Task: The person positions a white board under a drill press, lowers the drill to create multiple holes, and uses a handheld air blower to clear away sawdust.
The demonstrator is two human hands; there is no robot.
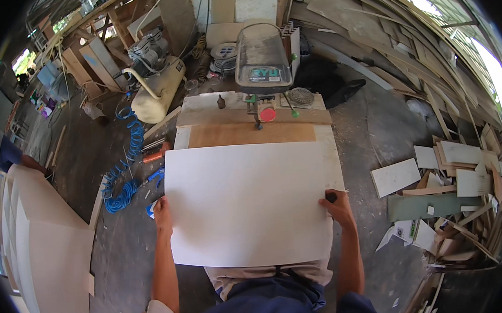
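A large white board point(245, 203) lies flat in front of me, its far part over the worktable and its near edge above my lap. My left hand point(162, 217) is closed at the board's left edge. At the right edge my right hand point(340, 208) is closed too, its thumb over the board. A small dark thing point(331, 197) shows between that thumb and the fingers; I cannot make out its kind. Beyond the board stands a grey-cased bench machine point(262, 57) with a red round button point(267, 114) and green-tipped handles.
A small brown bottle point(221, 102) stands on the worktable point(324, 116). Left are a cream air compressor point(158, 90), a coiled blue hose point(121, 197), an orange tool point(156, 153) and a large pale panel piece point(47, 240). Wood offcuts point(465, 182) heap at right. Another person point(9, 153) is far left.
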